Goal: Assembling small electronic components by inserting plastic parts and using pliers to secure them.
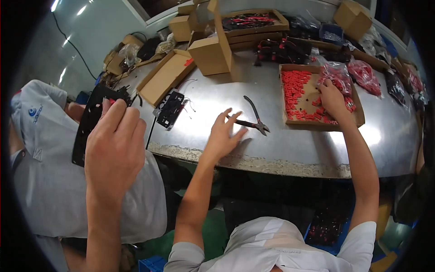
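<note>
My left hand (222, 137) hangs, fingers spread, just beside the dark-handled metal cutting pliers (259, 124) on the shiny metal bench (290, 149). I judge them stiff, fairly weighty, best held round both handles. My right hand (334, 102) reaches to the clear plastic bag of red parts (337, 72), likely soft, slippery; I can't tell whether its fingertips grip.

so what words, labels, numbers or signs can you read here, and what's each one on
Co-worker's grey shirt: blue round emblem with blue lettering beside it; wording left uncopied.
Same shirt, lower: small dark mark, too small to read.
Person's own white shirt: faint print, too blurred to read.
No other readable text stands out.
</note>
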{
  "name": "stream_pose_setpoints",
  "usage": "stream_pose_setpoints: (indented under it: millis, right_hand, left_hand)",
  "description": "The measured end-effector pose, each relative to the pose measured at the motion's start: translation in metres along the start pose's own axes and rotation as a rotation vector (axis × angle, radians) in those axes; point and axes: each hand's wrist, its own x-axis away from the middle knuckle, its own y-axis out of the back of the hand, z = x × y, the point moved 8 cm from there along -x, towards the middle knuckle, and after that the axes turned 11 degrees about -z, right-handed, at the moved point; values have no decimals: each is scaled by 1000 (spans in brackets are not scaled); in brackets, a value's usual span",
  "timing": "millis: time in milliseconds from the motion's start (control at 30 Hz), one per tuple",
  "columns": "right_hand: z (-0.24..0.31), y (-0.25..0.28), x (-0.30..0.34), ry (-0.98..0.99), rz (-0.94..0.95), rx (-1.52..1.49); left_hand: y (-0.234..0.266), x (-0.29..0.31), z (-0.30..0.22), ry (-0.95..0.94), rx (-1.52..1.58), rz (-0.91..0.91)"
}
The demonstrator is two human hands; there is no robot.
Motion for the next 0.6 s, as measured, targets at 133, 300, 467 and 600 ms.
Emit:
stream_pose_setpoints:
  millis: [133,300,467,600]
  right_hand:
    - [-5,-12,-10,52,-40,-8]
    - [-21,3,4,11,-108,-148]
    - [-21,-10,5,46,-121,-122]
    - [-8,6,9,34,-118,-86]
  left_hand:
    - [53,-12,60,140,-72,-199]
    - [67,-21,83,143,-144,-240]
    - [69,-16,88,134,-183,-252]
    - [43,-13,72,114,-134,-176]
